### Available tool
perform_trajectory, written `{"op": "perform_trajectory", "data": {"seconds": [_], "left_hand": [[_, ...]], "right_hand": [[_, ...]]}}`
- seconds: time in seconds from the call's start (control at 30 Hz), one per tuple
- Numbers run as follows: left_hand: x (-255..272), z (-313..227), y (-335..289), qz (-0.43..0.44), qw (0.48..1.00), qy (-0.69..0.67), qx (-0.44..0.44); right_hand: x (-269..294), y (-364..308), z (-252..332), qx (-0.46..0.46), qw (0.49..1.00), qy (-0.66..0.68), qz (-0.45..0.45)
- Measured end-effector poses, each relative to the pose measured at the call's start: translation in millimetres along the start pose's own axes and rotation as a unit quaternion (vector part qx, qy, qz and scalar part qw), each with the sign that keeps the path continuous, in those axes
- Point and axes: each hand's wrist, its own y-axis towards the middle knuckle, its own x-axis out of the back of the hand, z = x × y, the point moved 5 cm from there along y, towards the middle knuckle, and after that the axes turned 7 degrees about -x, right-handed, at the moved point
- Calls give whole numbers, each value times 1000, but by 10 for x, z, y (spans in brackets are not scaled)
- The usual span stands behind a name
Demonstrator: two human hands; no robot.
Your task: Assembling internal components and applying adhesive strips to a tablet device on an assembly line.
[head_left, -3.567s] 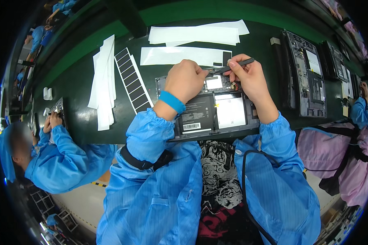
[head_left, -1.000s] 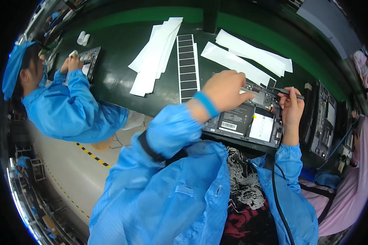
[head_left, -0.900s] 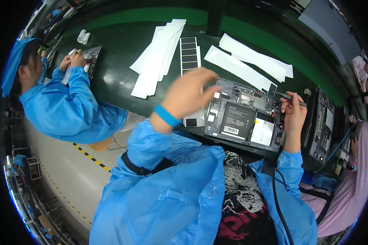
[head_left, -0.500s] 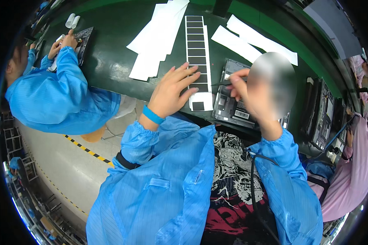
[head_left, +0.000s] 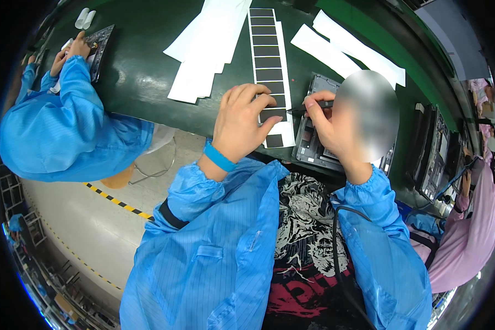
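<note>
In the head view, a strip of black labels (head_left: 268, 71) is covered near its lower end by the left hand (head_left: 245, 113), its fingers loosely spread and bent. Black tweezers (head_left: 302, 110) are pinched in the right hand (head_left: 338, 124), their tip pointed at the strip beside the left thumb; contact cannot be told. An opened laptop base (head_left: 309, 144) is partly hidden beneath the right hand. White sheets (head_left: 209, 49) are spread on the tabletop (head_left: 132, 71) beyond the left hand.

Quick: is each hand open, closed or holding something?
Left hand: open, resting on the sticker sheet.
Right hand: closed, holding dark tweezers.
</note>
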Motion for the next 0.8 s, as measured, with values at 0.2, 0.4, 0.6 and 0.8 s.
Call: {"op": "perform_trajectory", "data": {"seconds": [0.2,0.4,0.6,0.8], "left_hand": [[10,17,-17,-11,1000,-17,4],[24,9,0,-18,1000,-19,2],[26,27,-12,-13,1000,-12,5],[20,24,7,-9,1000,-22,3]], "right_hand": [[-45,-9,30,21,999,-36,3],[-34,-2,56,12,1000,-27,-7],[-59,1,72,21,997,-66,-18],[-82,2,31,4,999,-22,-25]]}}
